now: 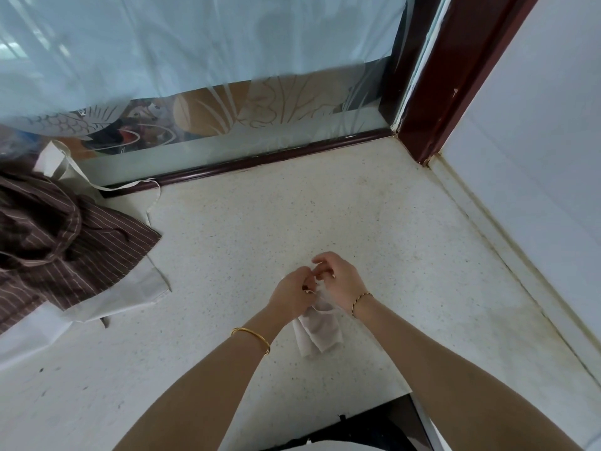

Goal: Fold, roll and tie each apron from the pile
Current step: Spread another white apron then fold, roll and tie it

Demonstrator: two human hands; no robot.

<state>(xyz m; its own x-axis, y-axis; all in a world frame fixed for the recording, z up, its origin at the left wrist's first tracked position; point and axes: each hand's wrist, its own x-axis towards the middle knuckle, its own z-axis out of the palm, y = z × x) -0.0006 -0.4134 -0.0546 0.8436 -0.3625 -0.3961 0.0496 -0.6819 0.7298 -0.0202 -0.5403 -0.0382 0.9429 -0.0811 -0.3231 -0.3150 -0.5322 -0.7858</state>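
A small rolled white cloth apron (pixel 317 333) lies on the pale speckled counter (pixel 292 216), near the middle, just under both hands. The left hand (pixel 291 296) and the right hand (pixel 340 281) meet above its far end, fingers curled and pinching a thin white tie string (pixel 313 260), probably to make the knot that keeps the roll closed. At the far left waits the pile of brown striped and white aprons (pixel 65 245), well apart, so the working place stays free
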